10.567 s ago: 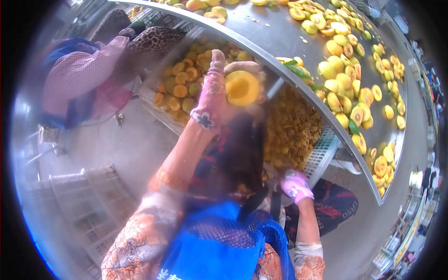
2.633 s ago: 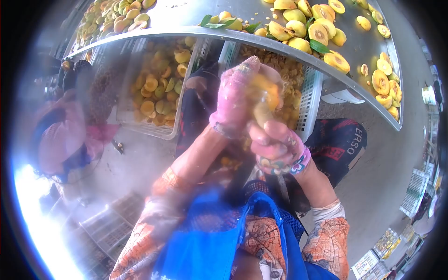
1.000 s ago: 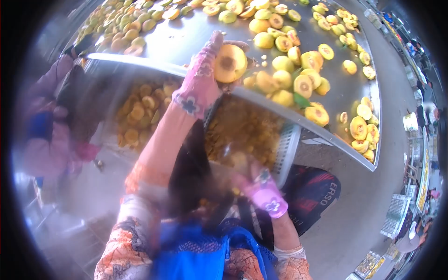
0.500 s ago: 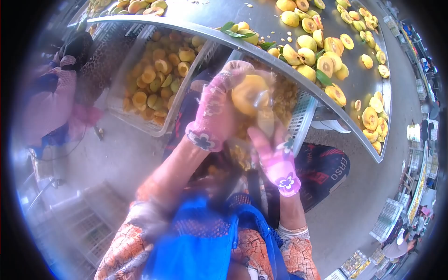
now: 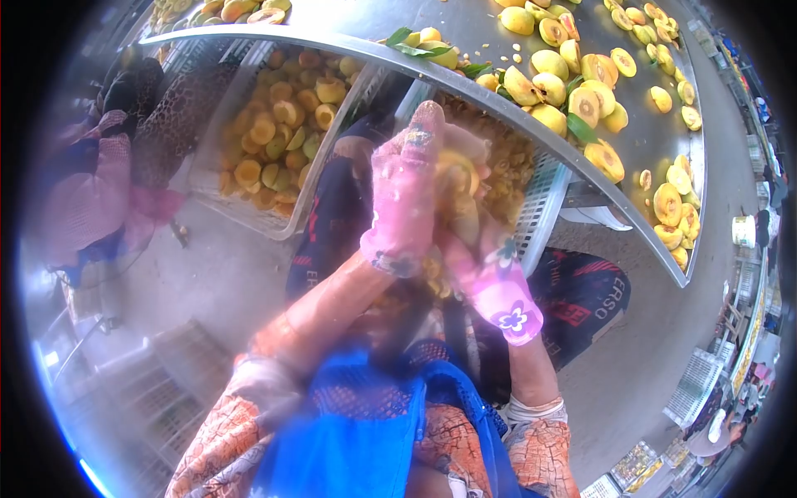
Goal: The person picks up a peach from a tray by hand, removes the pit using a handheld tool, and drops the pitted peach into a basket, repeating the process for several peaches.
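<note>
My left hand (image 5: pixel 407 191), in a pink glove with bare-looking fingertips, is wrapped round a yellow peach half (image 5: pixel 458 176). Close below it, my right hand (image 5: pixel 494 286), in a pink glove with a flower on the cuff, grips a small pale tool handle (image 5: pixel 465 228) whose tip meets the fruit; both are blurred. Under the hands is a crate (image 5: pixel 544 207) of yellow scraps. Left of them, a white crate (image 5: pixel 290 220) holds many fruit halves.
A metal table (image 5: pixel 465 41) with a raised rim crosses the top, bearing fruit halves, loose pits and leaves. At the left sits a person in pink (image 5: pixel 91 183). Stacked crates (image 5: pixel 158 382) stand at lower left, and another crate (image 5: pixel 696 386) is on the floor at right.
Since the last earlier frame, my left hand has turned, tilting the fruit half, and my right hand has stayed close to it. Earlier, at one second ago, the hands were apart.
</note>
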